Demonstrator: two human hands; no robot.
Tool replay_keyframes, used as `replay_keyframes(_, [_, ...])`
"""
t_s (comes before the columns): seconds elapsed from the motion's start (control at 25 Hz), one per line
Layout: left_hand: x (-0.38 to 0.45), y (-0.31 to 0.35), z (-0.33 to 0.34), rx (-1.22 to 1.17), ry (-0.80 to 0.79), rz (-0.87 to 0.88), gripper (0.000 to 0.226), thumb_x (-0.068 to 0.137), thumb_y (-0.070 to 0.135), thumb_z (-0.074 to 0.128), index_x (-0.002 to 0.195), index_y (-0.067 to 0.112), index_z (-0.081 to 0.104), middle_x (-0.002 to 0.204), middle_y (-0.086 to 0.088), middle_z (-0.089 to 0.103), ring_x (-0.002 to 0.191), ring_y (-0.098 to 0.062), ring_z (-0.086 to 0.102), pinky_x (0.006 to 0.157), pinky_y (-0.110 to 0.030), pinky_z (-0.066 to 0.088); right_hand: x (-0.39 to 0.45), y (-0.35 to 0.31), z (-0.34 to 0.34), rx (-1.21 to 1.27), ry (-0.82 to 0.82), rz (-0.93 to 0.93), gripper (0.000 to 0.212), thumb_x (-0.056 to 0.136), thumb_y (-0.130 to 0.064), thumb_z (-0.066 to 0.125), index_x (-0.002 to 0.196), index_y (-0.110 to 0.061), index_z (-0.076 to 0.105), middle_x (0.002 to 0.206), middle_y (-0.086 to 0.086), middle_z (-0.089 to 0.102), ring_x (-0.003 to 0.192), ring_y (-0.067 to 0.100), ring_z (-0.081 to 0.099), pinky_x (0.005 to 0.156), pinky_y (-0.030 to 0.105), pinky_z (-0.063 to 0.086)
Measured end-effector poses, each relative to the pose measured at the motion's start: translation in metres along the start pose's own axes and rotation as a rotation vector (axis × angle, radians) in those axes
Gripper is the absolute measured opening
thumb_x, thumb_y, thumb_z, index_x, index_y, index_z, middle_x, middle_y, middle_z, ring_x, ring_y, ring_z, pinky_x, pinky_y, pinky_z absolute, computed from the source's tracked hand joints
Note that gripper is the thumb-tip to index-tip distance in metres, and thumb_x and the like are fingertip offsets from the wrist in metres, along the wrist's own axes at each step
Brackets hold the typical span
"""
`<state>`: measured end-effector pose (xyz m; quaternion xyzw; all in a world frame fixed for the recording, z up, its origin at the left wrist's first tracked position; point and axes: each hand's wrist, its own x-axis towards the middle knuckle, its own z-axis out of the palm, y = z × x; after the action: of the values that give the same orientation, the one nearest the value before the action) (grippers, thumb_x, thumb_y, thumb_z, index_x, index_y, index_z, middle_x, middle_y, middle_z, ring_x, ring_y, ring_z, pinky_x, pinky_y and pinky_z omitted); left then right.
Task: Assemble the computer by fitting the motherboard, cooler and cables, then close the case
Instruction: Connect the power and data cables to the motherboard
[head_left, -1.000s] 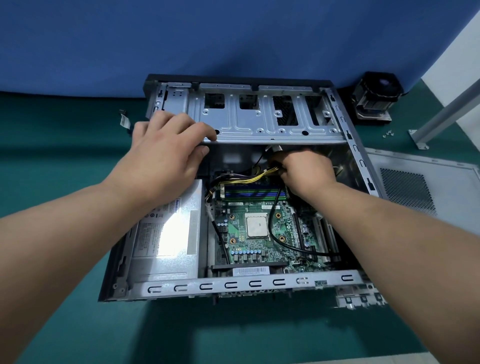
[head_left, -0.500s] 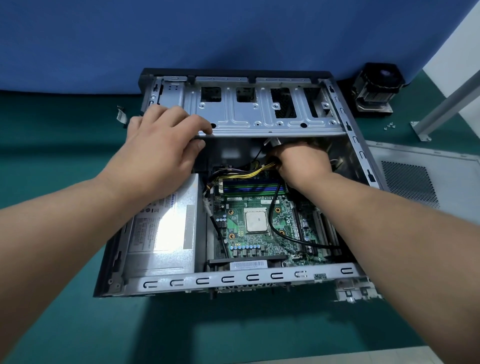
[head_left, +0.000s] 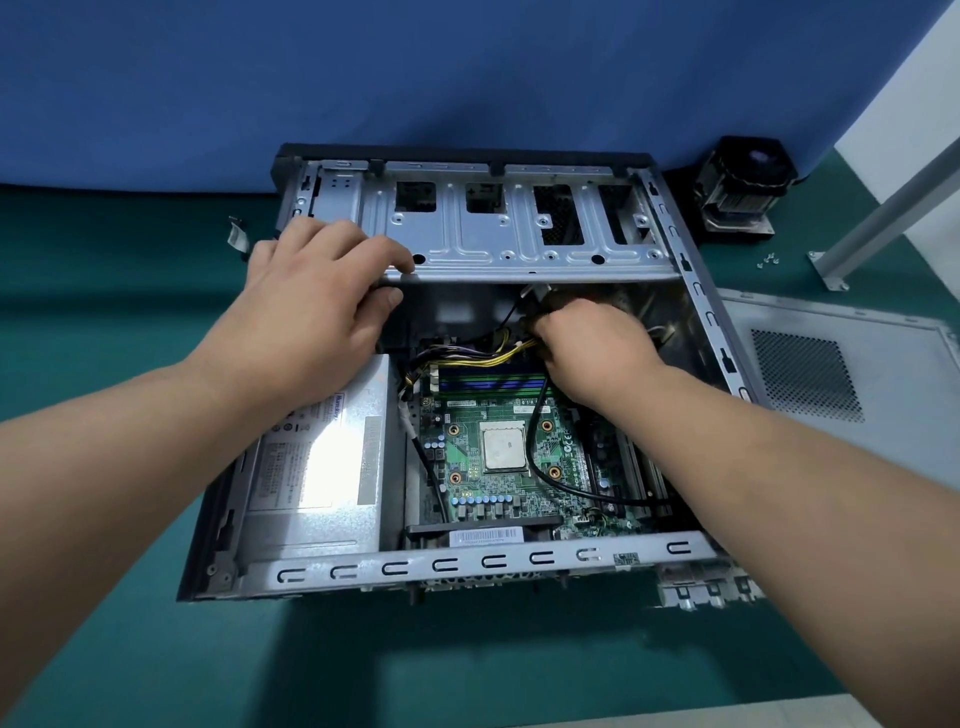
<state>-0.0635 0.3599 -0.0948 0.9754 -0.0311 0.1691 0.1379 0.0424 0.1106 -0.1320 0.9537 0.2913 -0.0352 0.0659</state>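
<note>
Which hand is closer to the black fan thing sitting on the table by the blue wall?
The right hand. It is inside the case, among the cables, on the side toward the cooler. The left hand grips the drive cage at the case's far side from the cooler.

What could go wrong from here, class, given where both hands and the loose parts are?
1. The right hand works among the yellow cables under the drive cage; a connector could be strained.
2. The left hand grips the cage's metal edge, which might cut.
3. The black cable crosses beside the bare CPU and may foul the cooler, not yet fitted.
</note>
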Motion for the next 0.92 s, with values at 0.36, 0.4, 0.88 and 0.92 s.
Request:
replay_keyframes(0.36, [-0.001,0.001,-0.003,-0.008,-0.027,-0.013,0.024,0.101,0.031,0.054,0.124,0.031,0.061,0.112,0.006,0.056,0.118,-0.027,0.04,0.098,-0.048,0.031,-0.004,-0.004,-0.007,0.04,-0.11,0.043,0.04,0.083,0.001,0.054,0.114,-0.022,0.067,0.099,0.005,0.058,0.103,0.035,0.063,0.087,0.043,0.046])
replay_keyframes(0.4, [-0.001,0.002,-0.003,-0.007,-0.032,-0.01,0.024,0.101,0.031,0.054,0.125,0.031,0.061,0.112,0.005,0.056,0.119,-0.027,0.04,0.099,-0.048,0.032,-0.003,-0.003,-0.008,0.042,-0.134,0.05,0.042,0.083,0.0,0.054,0.115,-0.023,0.067,0.103,0.005,0.06,0.104,0.035,0.064,0.088,0.043,0.046])
replay_keyframes(0.88, [-0.003,0.004,-0.002,0.015,-0.045,0.004,0.024,0.101,0.023,0.055,0.124,0.029,0.06,0.11,0.002,0.058,0.117,-0.03,0.042,0.094,-0.05,0.034,-0.03,0.007,-0.034,0.034,-0.346,-0.036,0.078,0.086,-0.011,0.052,0.158,-0.033,0.03,0.144,0.004,0.054,0.124,0.032,0.056,0.102,0.046,0.048])
replay_keyframes(0.92, [-0.003,0.003,-0.002,0.013,-0.048,0.004,0.024,0.101,0.023,0.055,0.124,0.029,0.06,0.11,0.002,0.058,0.116,-0.03,0.041,0.093,-0.049,0.034,-0.036,0.011,-0.041,0.008,-0.273,-0.072,0.071,0.086,-0.015,0.052,0.154,-0.033,0.038,0.137,0.003,0.06,0.119,0.03,0.059,0.098,0.045,0.05])
